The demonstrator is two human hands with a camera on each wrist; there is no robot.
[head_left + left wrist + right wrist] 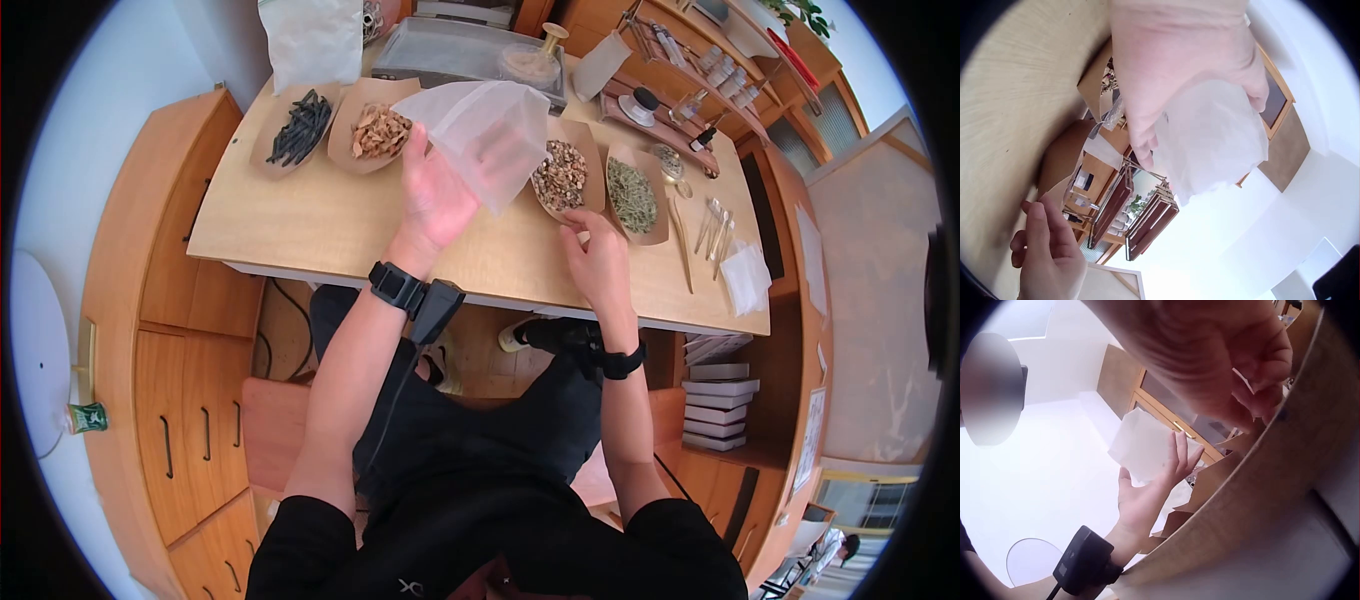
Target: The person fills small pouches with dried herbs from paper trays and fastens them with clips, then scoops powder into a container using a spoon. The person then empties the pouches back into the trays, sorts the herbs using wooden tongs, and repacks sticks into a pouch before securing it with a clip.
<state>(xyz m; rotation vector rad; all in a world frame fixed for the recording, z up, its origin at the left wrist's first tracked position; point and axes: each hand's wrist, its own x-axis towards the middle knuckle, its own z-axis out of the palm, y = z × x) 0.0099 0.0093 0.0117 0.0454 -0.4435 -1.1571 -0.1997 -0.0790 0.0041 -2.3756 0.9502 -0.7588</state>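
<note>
In the head view the left hand (pixel 437 195) holds up a translucent white bag (pixel 490 135), thumb on its near side and the other fingers seen through it. The left wrist view shows thumb and fingers curved round the bag (pixel 1213 137). With thumb and fingertips, the right hand (pixel 600 262) pinches the near end of a brown paper tray (pixel 548 205) of mixed brown and pale pieces (pixel 562 172). That pinch also shows in the left wrist view, where the right hand (pixel 1050 256) is at the tray's tip.
Left of the bag lie trays of dark sticks (pixel 300 128) and tan chips (pixel 380 132). On the right are a tray of green herbs (pixel 632 198), metal tools (pixel 713 232) and white sheets (pixel 746 278). A clear-lidded box (pixel 440 50) and a bottle rack (pixel 655 118) stand behind.
</note>
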